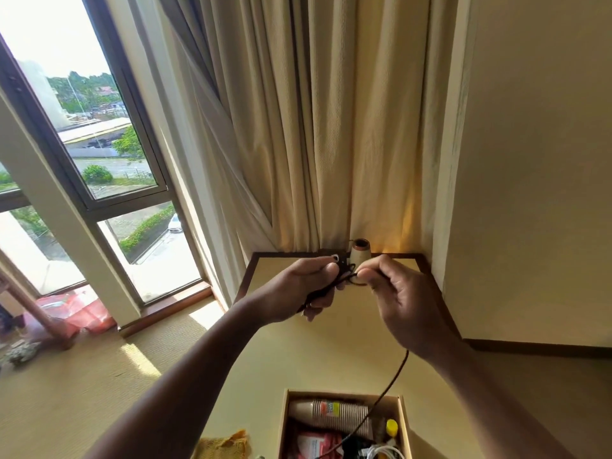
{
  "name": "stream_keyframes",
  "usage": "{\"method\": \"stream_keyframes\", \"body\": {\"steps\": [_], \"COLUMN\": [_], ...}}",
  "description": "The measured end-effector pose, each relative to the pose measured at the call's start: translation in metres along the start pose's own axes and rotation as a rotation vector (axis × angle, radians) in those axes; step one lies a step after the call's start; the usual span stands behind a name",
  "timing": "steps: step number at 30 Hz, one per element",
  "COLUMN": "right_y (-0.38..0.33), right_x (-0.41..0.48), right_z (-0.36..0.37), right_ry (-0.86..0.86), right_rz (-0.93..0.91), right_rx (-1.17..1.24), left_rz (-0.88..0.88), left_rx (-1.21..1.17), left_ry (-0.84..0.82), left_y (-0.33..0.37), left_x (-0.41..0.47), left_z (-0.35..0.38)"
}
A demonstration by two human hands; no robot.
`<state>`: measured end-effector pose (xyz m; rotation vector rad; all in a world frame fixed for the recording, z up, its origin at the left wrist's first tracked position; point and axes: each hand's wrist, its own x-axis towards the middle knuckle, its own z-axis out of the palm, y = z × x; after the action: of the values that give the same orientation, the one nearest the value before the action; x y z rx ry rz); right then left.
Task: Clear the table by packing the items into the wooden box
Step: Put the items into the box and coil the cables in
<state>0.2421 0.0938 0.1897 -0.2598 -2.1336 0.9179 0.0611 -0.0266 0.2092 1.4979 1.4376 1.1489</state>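
Observation:
Both my hands are raised over the cream table [275,359], holding a dark cord [392,382]. My left hand [308,288] grips a coiled bundle of the cord. My right hand [394,293] pinches a loop of it beside the left. The loose end hangs down from my right hand into the wooden box [404,422] at the near edge. Inside the box lie a stack of paper cups [331,412], a red packet [314,442], a yellow-capped item [391,427] and a white cable [381,452].
A small beige cone-shaped spool [359,251] stands at the table's far edge against the curtains [314,127]. A yellow cloth [225,445] lies left of the box. A wall [530,193] borders the table on the right; a window [99,144] is at the left.

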Motion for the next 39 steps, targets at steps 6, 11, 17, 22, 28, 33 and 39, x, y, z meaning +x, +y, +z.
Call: {"method": "stream_keyframes", "body": {"steps": [6,11,17,22,28,33,39], "right_y": [0.002,0.010,0.005,-0.008,-0.003,0.002,0.002], "right_x": [0.007,-0.002,-0.027,-0.031,-0.015,-0.002,0.000], "right_z": [-0.001,0.024,0.058,0.060,0.034,0.012,0.019], "right_ry": [0.160,0.169,-0.078,-0.147,0.007,0.140,0.239], "right_rz": [-0.019,0.116,0.108,0.015,-0.098,-0.206,-0.018], "right_rx": [0.002,0.177,0.134,0.003,-0.065,-0.097,0.122], "left_rz": [0.033,0.196,0.401,0.337,0.049,-0.010,0.133], "left_rx": [-0.431,-0.811,-0.415,0.479,0.205,-0.172,-0.737], "left_ry": [-0.261,-0.131,0.462,0.562,0.221,-0.151,-0.209], "left_y": [0.012,0.025,0.036,0.012,-0.004,0.001,0.009], "left_x": [-0.008,-0.008,0.001,0.001,-0.012,-0.023,-0.025], "left_z": [0.013,0.023,0.033,0.027,0.008,0.003,0.022]}}
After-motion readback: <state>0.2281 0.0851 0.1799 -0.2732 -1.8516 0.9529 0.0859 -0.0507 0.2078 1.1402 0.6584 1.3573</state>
